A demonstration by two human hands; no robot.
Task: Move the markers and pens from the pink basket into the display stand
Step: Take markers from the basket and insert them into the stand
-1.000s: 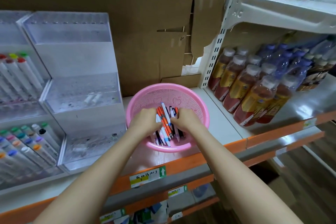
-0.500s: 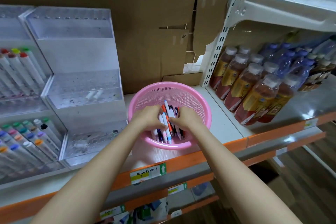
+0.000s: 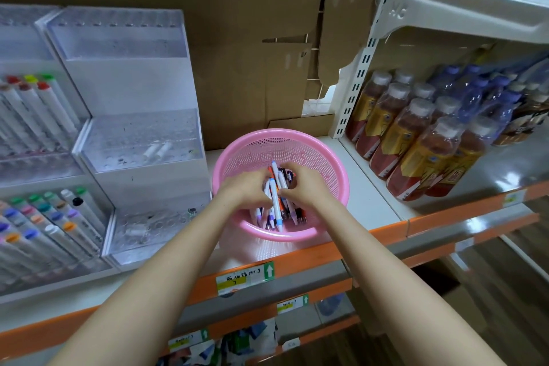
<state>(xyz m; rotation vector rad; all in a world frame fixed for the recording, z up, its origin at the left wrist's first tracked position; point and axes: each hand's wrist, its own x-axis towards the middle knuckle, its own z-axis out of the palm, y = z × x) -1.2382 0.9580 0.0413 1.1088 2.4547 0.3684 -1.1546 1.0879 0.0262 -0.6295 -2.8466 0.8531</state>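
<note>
Together, left hand (image 3: 244,191) and right hand (image 3: 303,191) — curled — clutch pens (image 3: 278,214)

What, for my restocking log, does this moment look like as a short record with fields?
left hand: in the basket, fingers curled round the pens
right hand: in the basket, gripping the same pens
pens: bunched between both hands, inside the basket
basket: pink, on the shelf, right of the stand
stand: clear, tiered, nearly bare
markers: in rows at far left
bottles: in rows at the right
</note>
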